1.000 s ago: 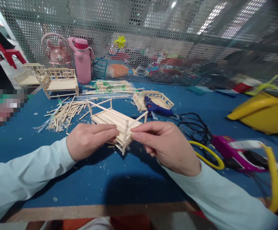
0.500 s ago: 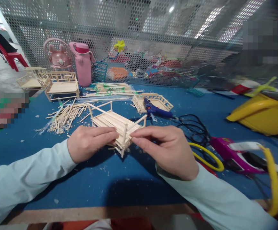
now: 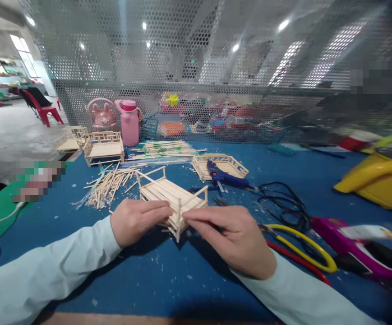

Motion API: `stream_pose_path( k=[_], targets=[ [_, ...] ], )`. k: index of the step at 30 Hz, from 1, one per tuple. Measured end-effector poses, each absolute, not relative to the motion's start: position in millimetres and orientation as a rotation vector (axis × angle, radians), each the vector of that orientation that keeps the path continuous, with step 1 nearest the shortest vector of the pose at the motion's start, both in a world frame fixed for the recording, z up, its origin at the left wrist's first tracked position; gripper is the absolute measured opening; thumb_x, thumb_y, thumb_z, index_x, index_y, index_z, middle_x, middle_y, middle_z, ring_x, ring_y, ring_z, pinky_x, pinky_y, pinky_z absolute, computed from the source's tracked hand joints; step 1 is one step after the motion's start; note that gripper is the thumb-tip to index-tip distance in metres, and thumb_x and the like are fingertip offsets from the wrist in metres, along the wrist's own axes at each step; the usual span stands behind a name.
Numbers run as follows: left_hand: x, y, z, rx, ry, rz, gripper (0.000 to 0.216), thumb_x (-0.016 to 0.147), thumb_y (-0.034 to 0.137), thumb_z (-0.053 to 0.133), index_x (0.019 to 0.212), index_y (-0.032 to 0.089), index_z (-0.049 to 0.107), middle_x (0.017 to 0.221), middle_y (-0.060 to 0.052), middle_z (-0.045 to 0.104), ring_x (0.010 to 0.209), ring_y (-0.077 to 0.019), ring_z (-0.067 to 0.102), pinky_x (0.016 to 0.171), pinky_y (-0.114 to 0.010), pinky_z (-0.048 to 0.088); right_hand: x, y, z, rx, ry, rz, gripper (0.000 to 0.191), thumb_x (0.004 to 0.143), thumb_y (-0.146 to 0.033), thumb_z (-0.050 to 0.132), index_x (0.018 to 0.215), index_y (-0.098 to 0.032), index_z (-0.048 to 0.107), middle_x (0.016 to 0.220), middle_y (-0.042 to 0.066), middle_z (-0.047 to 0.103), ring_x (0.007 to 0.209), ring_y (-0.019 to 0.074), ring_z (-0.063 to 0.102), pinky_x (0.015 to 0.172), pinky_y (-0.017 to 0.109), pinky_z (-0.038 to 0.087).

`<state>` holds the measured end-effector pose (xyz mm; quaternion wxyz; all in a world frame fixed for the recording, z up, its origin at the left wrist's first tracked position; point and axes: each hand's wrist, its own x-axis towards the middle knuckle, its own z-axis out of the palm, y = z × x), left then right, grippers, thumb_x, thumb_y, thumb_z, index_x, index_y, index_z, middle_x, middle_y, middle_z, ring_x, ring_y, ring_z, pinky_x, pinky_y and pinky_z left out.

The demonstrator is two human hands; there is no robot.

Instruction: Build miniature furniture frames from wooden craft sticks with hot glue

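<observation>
A small bench frame built of thin wooden sticks (image 3: 168,194) sits low over the blue table mat (image 3: 168,280), its near corner between my two hands. My left hand (image 3: 138,220) is closed on its near left edge, fingers curled over the slats. My right hand (image 3: 231,237) pinches the near right corner beside an upright post. Both sleeves are pale blue.
Loose sticks (image 3: 109,185) lie left of the frame, stick bundles (image 3: 163,148) behind. Finished stick benches (image 3: 103,148) stand at far left, another stick frame (image 3: 224,164) under a blue glue gun (image 3: 224,178). A pink bottle (image 3: 130,123), black cable (image 3: 283,201), yellow-handled tools (image 3: 304,248) and mesh fence (image 3: 196,67) surround.
The camera has tilted up, so the table and hands sit lower in view. Both hands keep their hold on the stick frame, which has settled slightly lower and flatter.
</observation>
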<state>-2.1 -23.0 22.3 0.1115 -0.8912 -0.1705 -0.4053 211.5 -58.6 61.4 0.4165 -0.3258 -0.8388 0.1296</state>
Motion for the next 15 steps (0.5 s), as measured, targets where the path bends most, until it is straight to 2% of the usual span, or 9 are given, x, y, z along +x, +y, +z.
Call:
stream_pose_path(
  k=[5,10,13,15],
  targets=[
    [-2.7,-22.0,19.5,-2.573,-0.499,-1.209,0.019,0.090,0.023,0.050,0.097,0.013,0.064,0.090,-0.009,0.074,0.076,-0.0139,0.071,0.064,-0.018,0.058,211.4,-56.5,61.3,-0.909,-2.049,0.533,0.018,0.082,-0.016,0.055,0.083,-0.015,0.073,0.048,-0.002,0.062,0.039,0.0069,0.054,0.044,0.016,0.044],
    [-4.1,-21.2,17.4,-2.573,-0.492,-1.196,0.018,0.090,0.021,0.050,0.098,0.013,0.064,0.091,-0.010,0.074,0.076,-0.0139,0.071,0.064,-0.019,0.058,210.6,-57.5,59.2,-0.979,-1.944,0.744,0.020,0.083,-0.022,0.054,0.086,-0.014,0.072,0.046,-0.003,0.058,0.038,0.0069,0.050,0.040,0.017,0.039],
    [-5.4,-21.1,16.8,-2.593,-0.484,-1.188,0.018,0.089,0.020,0.052,0.098,0.012,0.064,0.092,-0.011,0.074,0.076,-0.0152,0.071,0.064,-0.020,0.058,211.8,-59.3,57.7,-0.983,-1.939,0.718,0.018,0.082,-0.022,0.054,0.084,-0.015,0.071,0.046,-0.003,0.056,0.038,0.0072,0.048,0.040,0.019,0.038],
    [-6.9,-20.3,16.5,-2.600,-0.487,-1.184,0.018,0.088,0.019,0.052,0.099,0.011,0.064,0.093,-0.012,0.074,0.077,-0.0157,0.071,0.065,-0.021,0.058,215.0,-58.7,56.9,-0.998,-1.874,0.568,0.016,0.082,-0.020,0.054,0.083,-0.017,0.070,0.052,-0.002,0.059,0.042,0.0077,0.050,0.043,0.020,0.040]
  ],
)
